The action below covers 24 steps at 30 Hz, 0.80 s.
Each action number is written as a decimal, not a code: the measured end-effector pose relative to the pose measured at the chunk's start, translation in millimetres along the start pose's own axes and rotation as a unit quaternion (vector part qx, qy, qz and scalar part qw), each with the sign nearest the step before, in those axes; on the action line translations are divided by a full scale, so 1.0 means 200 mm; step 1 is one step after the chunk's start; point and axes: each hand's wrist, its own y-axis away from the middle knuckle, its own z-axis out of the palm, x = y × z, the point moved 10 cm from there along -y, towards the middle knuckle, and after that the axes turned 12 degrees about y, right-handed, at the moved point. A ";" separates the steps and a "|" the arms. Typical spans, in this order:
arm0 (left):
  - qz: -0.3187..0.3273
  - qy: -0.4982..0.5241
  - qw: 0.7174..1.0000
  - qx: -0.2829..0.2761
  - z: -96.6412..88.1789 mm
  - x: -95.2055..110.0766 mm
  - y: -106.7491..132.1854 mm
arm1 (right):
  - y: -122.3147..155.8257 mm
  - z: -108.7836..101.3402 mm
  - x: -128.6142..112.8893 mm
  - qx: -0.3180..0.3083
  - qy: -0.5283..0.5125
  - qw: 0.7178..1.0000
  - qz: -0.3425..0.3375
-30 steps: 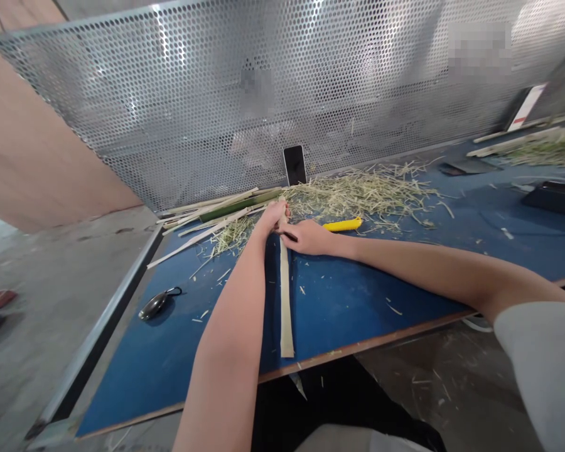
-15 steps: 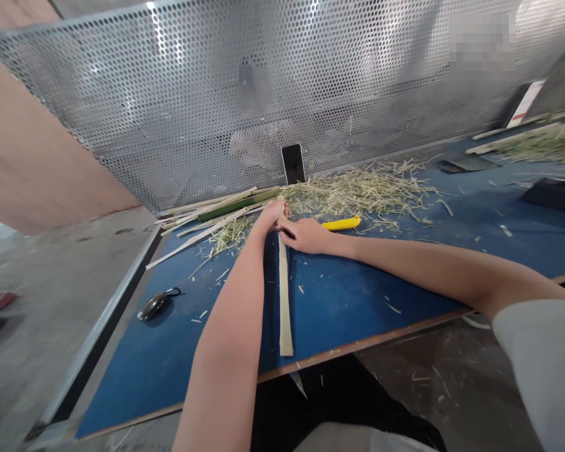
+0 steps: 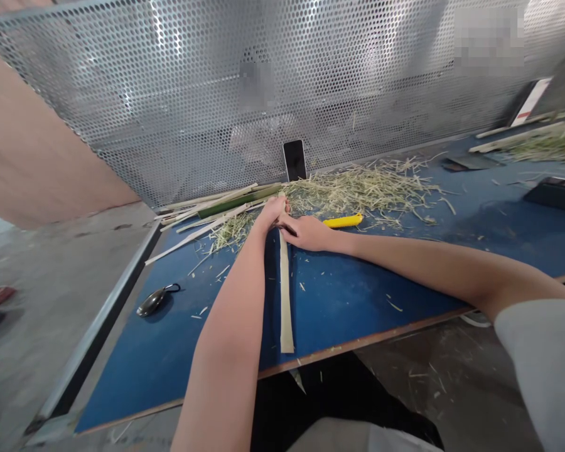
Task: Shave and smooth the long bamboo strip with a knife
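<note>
A pale bamboo strip lies lengthwise on the blue tabletop, its near end by the table's front edge. At its far end my left hand is closed around the strip. Close against it, my right hand is also closed, with a small dark edge showing under its fingers on the strip. I cannot make out what that dark piece is. Just beyond my right wrist lies a yellow-handled tool, its other end hidden behind the hand.
Thin bamboo shavings are heaped behind my hands. Bamboo strips and a green bamboo piece lie at the back left. A phone leans on the perforated metal screen. A dark oval object with a loop rests on the left.
Both hands keep their hold, and the strip stays where it lies. The whole view has shifted slightly.
</note>
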 end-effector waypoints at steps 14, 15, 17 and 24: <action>0.013 -0.039 0.999 0.012 0.02 0.04 0.06 | 0.01 0.00 0.01 0.003 -0.015 1.000 0.005; 0.015 -0.043 0.999 0.013 0.02 0.05 0.06 | 0.01 0.00 0.01 0.003 -0.014 1.000 0.005; 0.018 -0.047 0.999 0.012 0.02 0.06 0.08 | 0.01 -0.01 0.01 0.004 -0.014 1.000 0.004; 0.004 -0.034 0.999 0.024 0.01 0.04 0.05 | 0.01 -0.01 0.00 0.005 -0.012 1.000 0.003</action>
